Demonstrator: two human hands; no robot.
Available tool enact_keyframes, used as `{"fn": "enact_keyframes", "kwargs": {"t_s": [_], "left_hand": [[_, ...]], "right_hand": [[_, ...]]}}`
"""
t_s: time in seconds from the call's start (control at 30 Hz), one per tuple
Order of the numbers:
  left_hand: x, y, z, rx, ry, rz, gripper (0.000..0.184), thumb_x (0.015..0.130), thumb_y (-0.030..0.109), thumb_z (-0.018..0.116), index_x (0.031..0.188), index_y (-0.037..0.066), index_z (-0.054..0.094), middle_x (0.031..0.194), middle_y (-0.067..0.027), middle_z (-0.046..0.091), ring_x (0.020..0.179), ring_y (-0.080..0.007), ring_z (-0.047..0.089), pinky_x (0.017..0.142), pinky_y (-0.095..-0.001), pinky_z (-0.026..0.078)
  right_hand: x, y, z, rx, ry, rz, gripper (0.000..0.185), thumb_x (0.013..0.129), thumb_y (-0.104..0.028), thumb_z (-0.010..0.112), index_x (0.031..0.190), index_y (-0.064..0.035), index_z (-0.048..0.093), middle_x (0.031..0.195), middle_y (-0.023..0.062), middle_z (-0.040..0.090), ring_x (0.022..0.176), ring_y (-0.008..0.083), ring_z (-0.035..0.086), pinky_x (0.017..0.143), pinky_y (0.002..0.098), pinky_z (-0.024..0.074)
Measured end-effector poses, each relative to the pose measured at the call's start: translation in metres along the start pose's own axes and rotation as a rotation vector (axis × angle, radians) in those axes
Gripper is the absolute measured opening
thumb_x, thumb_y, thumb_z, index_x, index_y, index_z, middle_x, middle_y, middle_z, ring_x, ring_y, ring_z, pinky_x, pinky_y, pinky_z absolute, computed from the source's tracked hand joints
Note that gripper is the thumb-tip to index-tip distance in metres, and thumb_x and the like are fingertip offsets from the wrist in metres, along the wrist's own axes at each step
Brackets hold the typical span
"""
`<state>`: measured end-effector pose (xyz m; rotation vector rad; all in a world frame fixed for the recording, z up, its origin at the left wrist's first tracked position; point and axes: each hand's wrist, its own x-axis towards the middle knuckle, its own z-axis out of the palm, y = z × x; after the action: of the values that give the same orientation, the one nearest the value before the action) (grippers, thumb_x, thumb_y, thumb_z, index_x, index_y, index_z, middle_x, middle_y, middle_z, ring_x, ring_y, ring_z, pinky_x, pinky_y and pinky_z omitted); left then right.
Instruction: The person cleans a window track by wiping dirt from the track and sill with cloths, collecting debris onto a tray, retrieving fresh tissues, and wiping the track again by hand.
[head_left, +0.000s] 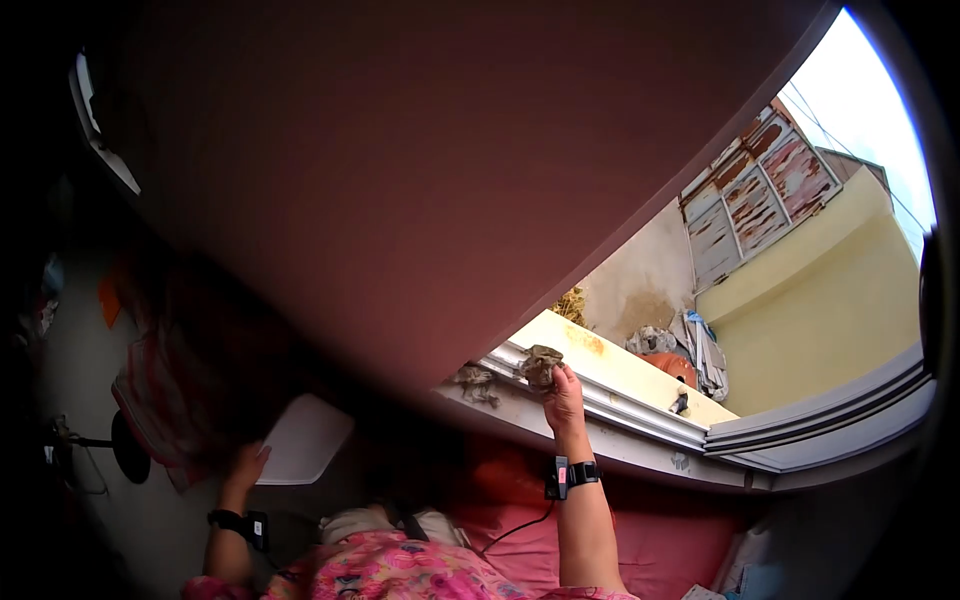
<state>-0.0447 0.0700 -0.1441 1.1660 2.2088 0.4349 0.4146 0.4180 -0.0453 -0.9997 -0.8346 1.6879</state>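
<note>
At window track point(625, 408), right hand point(564, 396) pinching rag point(540, 367); red wrist label point(562, 471) unreadable.

Looks like rough, crumpled cloth for the rag point(541, 366) at the window track point(640, 415), smooth plastic for the white panel point(305, 440) left of it.

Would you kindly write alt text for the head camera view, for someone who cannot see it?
The person's right hand holds a dirty cloth at a window track; the left hand is at the edge of a pale, flat object. A yellow wall shows outside.
</note>
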Motion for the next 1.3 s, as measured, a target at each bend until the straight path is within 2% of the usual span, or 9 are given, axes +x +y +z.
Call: {"fn": "enact_keyframes", "kwargs": {"t_s": [0.17,0.3,0.53,0.6,0.8,0.87,1.07,1.13,1.3], "left_hand": [[-0.025,0.009,-0.005,-0.173,0.075,-0.015,0.028,0.086,0.026,0.05,0.082,-0.002,0.054,0.075,-0.022,0.056,0.068,-0.0369,0.054,0.062,-0.0375,0.043],[-0.069,0.046,-0.035,-0.164,0.147,-0.178,0.026,0.085,0.024,0.052,0.08,-0.002,0.053,0.068,-0.0209,0.053,0.061,-0.0341,0.051,0.057,-0.0369,0.04],[-0.199,0.041,-0.024,-0.284,0.473,-0.391,0.027,0.086,0.023,0.052,0.075,-0.002,0.048,0.064,-0.0149,0.048,0.056,-0.0252,0.044,0.055,-0.0343,0.037],[-0.246,0.043,-0.013,-0.382,0.522,-0.53,0.025,0.087,0.022,0.051,0.086,-0.003,0.054,0.067,-0.0161,0.052,0.057,-0.0206,0.047,0.056,-0.0324,0.04],[-0.386,0.086,0.067,-0.595,0.803,-0.964,0.026,0.089,0.02,0.05,0.096,-0.004,0.056,0.074,-0.0025,0.058,0.067,-0.0085,0.048,0.063,-0.0258,0.043],[-0.425,0.149,0.065,-1.005,1.16,-0.894,0.026,0.089,0.02,0.049,0.098,-0.003,0.057,0.079,-0.0031,0.06,0.072,-0.0078,0.052,0.066,-0.0239,0.044],[-0.533,0.247,0.124,-1.036,1.722,-1.022,0.026,0.09,0.02,0.049,0.103,-0.002,0.056,0.088,-0.0017,0.06,0.077,-0.0066,0.053,0.07,-0.0212,0.044],[-0.566,0.268,0.129,-1.053,1.955,-1.062,0.023,0.089,0.021,0.051,0.098,0.001,0.058,0.08,-0.0005,0.06,0.066,-0.005,0.052,0.06,-0.0211,0.044],[-0.576,0.23,0.2,-1.051,2.398,-1.038,0.022,0.088,0.023,0.053,0.096,0.004,0.061,0.08,0.0014,0.06,0.068,-0.0039,0.051,0.062,-0.0204,0.043]], "right_hand": [[-0.05,0.006,0.006,0.447,-0.161,0.107,0.043,0.081,-0.025,0.059,0.117,-0.0041,0.047,0.116,0.0094,0.054,0.109,0.025,0.049,0.099,0.0404,0.0339],[-0.07,0.025,0.025,0.368,-0.218,0.241,0.054,0.071,-0.028,0.07,0.116,-0.0069,0.051,0.12,0.009,0.051,0.114,0.0269,0.044,0.104,0.0459,0.0259],[-0.069,0.096,0.084,0.286,-0.437,0.724,0.054,0.075,-0.025,0.064,0.122,-0.0052,0.046,0.123,0.0125,0.049,0.117,0.0331,0.041,0.103,0.0539,0.0214],[-0.07,0.119,0.1,0.265,-0.498,0.884,0.047,0.077,-0.022,0.063,0.117,-0.0036,0.048,0.116,0.0128,0.053,0.109,0.0301,0.048,0.098,0.047,0.0352],[-0.074,0.133,0.153,0.163,-0.803,1.037,0.044,0.075,-0.022,0.065,0.113,-0.0032,0.051,0.114,0.0116,0.055,0.106,0.0278,0.051,0.096,0.0461,0.0371],[-0.077,0.095,0.153,0.128,-0.864,1.064,0.045,0.075,-0.021,0.065,0.114,-0.0033,0.05,0.113,0.0111,0.055,0.105,0.0272,0.052,0.095,0.0453,0.0384],[-0.125,0.044,0.19,-0.031,-1.123,1.116,0.046,0.076,-0.022,0.063,0.116,-0.0056,0.049,0.115,0.0099,0.054,0.105,0.0273,0.051,0.091,0.0456,0.0419],[-0.16,0.038,0.207,-0.094,-1.161,1.102,0.047,0.078,-0.025,0.06,0.12,-0.0101,0.046,0.117,0.0072,0.053,0.105,0.028,0.051,0.087,0.0504,0.0431],[-0.212,0.12,0.27,-0.1,-1.381,1.385,0.045,0.079,-0.021,0.059,0.119,-0.0048,0.046,0.116,0.0089,0.054,0.106,0.0263,0.051,0.09,0.0437,0.0428]]}}
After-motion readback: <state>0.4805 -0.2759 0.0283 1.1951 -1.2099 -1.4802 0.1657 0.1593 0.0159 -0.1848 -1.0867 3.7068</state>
